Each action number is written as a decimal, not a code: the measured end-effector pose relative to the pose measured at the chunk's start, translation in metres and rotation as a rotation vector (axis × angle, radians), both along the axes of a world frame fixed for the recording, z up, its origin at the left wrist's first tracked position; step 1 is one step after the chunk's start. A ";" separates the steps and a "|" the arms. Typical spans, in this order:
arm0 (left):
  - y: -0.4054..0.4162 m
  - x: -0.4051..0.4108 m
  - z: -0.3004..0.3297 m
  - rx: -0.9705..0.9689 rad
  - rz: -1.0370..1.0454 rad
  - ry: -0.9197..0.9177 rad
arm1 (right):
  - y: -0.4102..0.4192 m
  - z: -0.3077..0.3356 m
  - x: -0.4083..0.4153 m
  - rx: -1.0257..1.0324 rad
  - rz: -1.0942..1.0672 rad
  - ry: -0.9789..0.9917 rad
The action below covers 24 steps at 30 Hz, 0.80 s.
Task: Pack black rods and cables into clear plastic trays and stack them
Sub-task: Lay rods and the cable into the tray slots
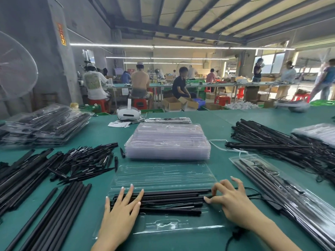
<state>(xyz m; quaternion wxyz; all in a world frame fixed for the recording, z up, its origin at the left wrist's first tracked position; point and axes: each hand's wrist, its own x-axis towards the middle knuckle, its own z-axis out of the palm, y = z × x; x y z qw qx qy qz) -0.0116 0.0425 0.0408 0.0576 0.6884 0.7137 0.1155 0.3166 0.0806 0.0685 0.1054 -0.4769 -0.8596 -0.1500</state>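
Nearest the camera, open tray: a clear plastic tray (163, 178) lies flat on the green surface (223, 124), and every place below is given relative to it.
Tray contents: a bundle of black rods (170, 200) lies lengthwise across the near half of the tray; the far half shows bare moulded channels.
Left hand: the left hand (121, 212) lies flat on the left end of the bundle, fingers straight and spread, pressing down, grasping nothing.
Right hand: the right hand (233, 201) is at the right end of the bundle; thumb and forefinger pinch the rod tips, the other fingers are raised and spread.
Cable: a thin black cable (253, 194) runs off the right edge of the tray from behind the right hand.
Empty tray stack: a stack of clear trays (167, 142) sits just beyond the tray's far edge.
Loose long rods: a row of long black rods (54, 211) lies left of the tray, near its front corner.
Short pieces: a heap of short black pointed pieces (85, 162) lies to the left, level with the tray's far edge.
Packed tray, right: a filled, closed tray (282, 187) lies angled just right of the tray.
Rod and cable heap: a large pile of rods with cables (282, 145) lies beyond the packed tray, to the right.
Packed stack, far left: filled trays (45, 124) are stacked well to the left and beyond.
Headset: a white headset (128, 114) rests beyond the empty stack.
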 end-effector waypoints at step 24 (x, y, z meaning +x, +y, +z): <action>-0.049 0.102 0.044 0.284 -0.557 0.123 | -0.025 0.034 0.085 -0.285 -0.128 0.233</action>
